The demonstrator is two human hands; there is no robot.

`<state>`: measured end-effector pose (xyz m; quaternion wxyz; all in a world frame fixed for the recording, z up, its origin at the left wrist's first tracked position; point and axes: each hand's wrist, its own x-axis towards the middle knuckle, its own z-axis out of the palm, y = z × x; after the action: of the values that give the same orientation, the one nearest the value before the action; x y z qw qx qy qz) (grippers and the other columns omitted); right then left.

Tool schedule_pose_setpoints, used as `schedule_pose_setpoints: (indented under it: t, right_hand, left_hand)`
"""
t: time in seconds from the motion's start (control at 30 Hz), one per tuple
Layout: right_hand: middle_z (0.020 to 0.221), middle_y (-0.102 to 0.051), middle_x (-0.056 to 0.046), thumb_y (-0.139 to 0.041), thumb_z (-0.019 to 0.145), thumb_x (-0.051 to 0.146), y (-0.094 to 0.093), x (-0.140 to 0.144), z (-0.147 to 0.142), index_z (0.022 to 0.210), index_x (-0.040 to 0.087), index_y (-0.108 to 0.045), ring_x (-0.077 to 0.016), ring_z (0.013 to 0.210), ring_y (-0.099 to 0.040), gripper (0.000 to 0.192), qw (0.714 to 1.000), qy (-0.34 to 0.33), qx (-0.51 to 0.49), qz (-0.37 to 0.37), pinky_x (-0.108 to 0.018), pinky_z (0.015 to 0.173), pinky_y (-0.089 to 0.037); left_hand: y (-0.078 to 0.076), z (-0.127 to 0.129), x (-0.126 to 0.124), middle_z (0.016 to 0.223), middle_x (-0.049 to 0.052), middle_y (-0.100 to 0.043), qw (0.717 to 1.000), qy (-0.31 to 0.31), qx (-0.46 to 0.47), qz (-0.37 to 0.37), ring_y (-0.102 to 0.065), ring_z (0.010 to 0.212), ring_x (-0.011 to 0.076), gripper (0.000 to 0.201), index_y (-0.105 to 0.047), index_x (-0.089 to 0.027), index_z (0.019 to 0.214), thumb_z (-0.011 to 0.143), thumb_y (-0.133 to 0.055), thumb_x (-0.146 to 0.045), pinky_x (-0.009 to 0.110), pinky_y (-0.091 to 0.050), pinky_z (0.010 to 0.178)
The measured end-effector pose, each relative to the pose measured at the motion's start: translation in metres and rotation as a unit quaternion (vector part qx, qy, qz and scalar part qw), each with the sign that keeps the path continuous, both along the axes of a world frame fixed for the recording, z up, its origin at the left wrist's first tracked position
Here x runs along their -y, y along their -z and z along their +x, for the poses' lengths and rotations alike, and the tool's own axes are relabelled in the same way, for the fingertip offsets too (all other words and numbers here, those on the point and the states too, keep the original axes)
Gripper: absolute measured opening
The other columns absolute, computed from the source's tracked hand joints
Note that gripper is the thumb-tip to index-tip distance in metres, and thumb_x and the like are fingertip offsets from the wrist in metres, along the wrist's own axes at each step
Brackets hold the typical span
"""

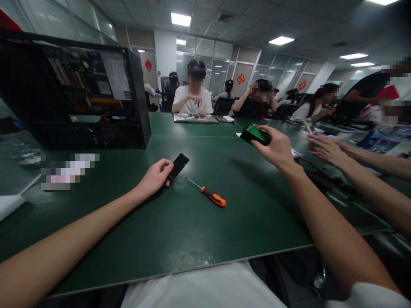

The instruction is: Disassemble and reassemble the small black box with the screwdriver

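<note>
My left hand (158,174) is closed on one end of a thin black rectangular plate (180,164), low over the table, with small marks near its far end. My right hand (278,145) is raised above the table and grips a small black case with a green face (257,133), which looks like a circuit board; its exact kind I cannot make out. Between the hands a screwdriver (214,196) with an orange and black handle lies on the green table (192,235), its metal tip pointing toward the plate.
A black computer case (138,94) with its side open stands at the left. A white object (11,205) lies at the left edge. A neighbour's hands (327,149) work close by on the right, near cables. Another person (192,96) sits across the table.
</note>
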<state>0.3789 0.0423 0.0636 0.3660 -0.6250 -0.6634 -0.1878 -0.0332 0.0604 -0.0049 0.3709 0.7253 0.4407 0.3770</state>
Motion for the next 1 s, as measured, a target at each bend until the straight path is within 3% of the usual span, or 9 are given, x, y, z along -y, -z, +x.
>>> schedule_pose_setpoints:
  t: [0.1,0.3,0.4,0.57,0.67,0.8,0.87,0.93,1.0]
  right_hand:
    - [0.136,-0.065,-0.019,-0.061,0.091,0.045,0.009,-0.011,0.060,0.143,0.016,-0.056,-0.0332,0.123,-0.061,0.060,0.975,0.185,0.012,-0.121,-0.039,0.097,-0.045]
    - [0.117,-0.069,-0.032,-0.063,0.088,0.048,0.031,-0.007,0.106,0.131,0.010,-0.065,-0.0410,0.105,-0.066,0.057,0.928,0.290,-0.009,-0.235,-0.044,0.076,-0.043]
    - [0.115,-0.067,-0.036,-0.062,0.087,0.049,0.036,-0.006,0.112,0.121,0.008,-0.067,-0.0424,0.103,-0.065,0.054,0.916,0.308,-0.012,-0.258,-0.046,0.075,-0.042]
    - [0.097,-0.069,-0.031,-0.076,0.077,0.046,0.038,-0.003,0.119,0.076,0.017,-0.066,-0.0415,0.093,-0.066,0.031,0.913,0.289,-0.029,-0.287,-0.051,0.075,-0.044]
    - [0.098,-0.068,-0.032,-0.076,0.077,0.042,0.032,-0.006,0.112,0.072,0.016,-0.064,-0.0431,0.098,-0.065,0.029,0.927,0.266,-0.034,-0.261,-0.059,0.081,-0.044]
    - [0.122,-0.067,-0.024,-0.057,0.094,0.044,0.025,-0.014,0.052,0.113,0.015,-0.068,-0.0320,0.114,-0.064,0.037,0.973,0.133,-0.038,-0.186,-0.049,0.098,-0.047]
    - [0.120,-0.070,-0.016,-0.047,0.099,0.051,0.025,-0.010,-0.002,0.128,0.017,-0.063,-0.0239,0.105,-0.068,0.047,0.977,-0.057,-0.130,-0.161,-0.041,0.096,-0.051]
    - [0.123,-0.069,-0.016,-0.042,0.098,0.065,0.030,0.006,-0.062,0.132,0.017,-0.061,-0.0229,0.097,-0.071,0.061,0.890,-0.289,-0.273,-0.223,-0.041,0.088,-0.056]
    - [0.122,-0.070,-0.015,-0.040,0.097,0.070,0.037,0.031,-0.114,0.135,0.018,-0.061,-0.0214,0.092,-0.071,0.068,0.783,-0.404,-0.335,-0.334,-0.040,0.083,-0.058]
  left_hand:
    - [0.002,0.005,0.003,0.074,-0.003,-0.058,0.999,0.037,0.012,-0.007,-0.061,0.050,0.0123,0.033,-0.056,-0.018,0.096,0.096,-0.053,-0.051,0.023,-0.043,0.052]
    - [-0.001,0.011,0.013,0.076,-0.001,-0.062,0.997,0.078,0.018,-0.023,-0.061,0.051,0.0120,0.034,-0.058,-0.017,0.095,0.095,-0.055,-0.052,0.024,-0.046,0.053]
    - [-0.005,0.012,0.019,0.069,-0.003,-0.056,0.996,0.089,-0.005,-0.025,-0.053,0.045,0.0098,0.035,-0.059,-0.017,0.091,0.095,-0.054,-0.052,0.021,-0.041,0.045]
    - [-0.007,0.014,0.026,0.059,-0.006,-0.049,0.994,0.103,-0.027,-0.028,-0.044,0.038,0.0076,0.036,-0.059,-0.017,0.089,0.097,-0.053,-0.052,0.018,-0.032,0.038]
    - [-0.008,0.017,0.030,0.062,-0.006,-0.052,0.993,0.113,-0.010,-0.036,-0.044,0.036,0.0064,0.036,-0.059,-0.017,0.092,0.097,-0.054,-0.052,0.018,-0.031,0.036]
    - [-0.009,0.021,0.039,0.066,-0.004,-0.060,0.992,0.117,0.022,-0.050,-0.050,0.036,0.0074,0.033,-0.057,-0.017,0.093,0.095,-0.057,-0.050,0.019,-0.034,0.037]
    - [-0.009,0.023,0.043,0.056,-0.007,-0.055,0.994,0.109,0.005,-0.025,-0.049,0.034,0.0087,0.032,-0.058,-0.018,0.089,0.095,-0.059,-0.049,0.019,-0.033,0.038]
    - [-0.008,0.024,0.047,0.049,-0.007,-0.051,0.994,0.097,-0.029,0.042,-0.047,0.038,0.0091,0.032,-0.061,-0.017,0.082,0.093,-0.062,-0.047,0.020,-0.032,0.041]
    - [-0.006,0.025,0.049,0.053,-0.005,-0.054,0.985,0.089,-0.058,0.134,-0.048,0.046,0.0094,0.034,-0.063,-0.017,0.075,0.092,-0.065,-0.046,0.021,-0.034,0.047]
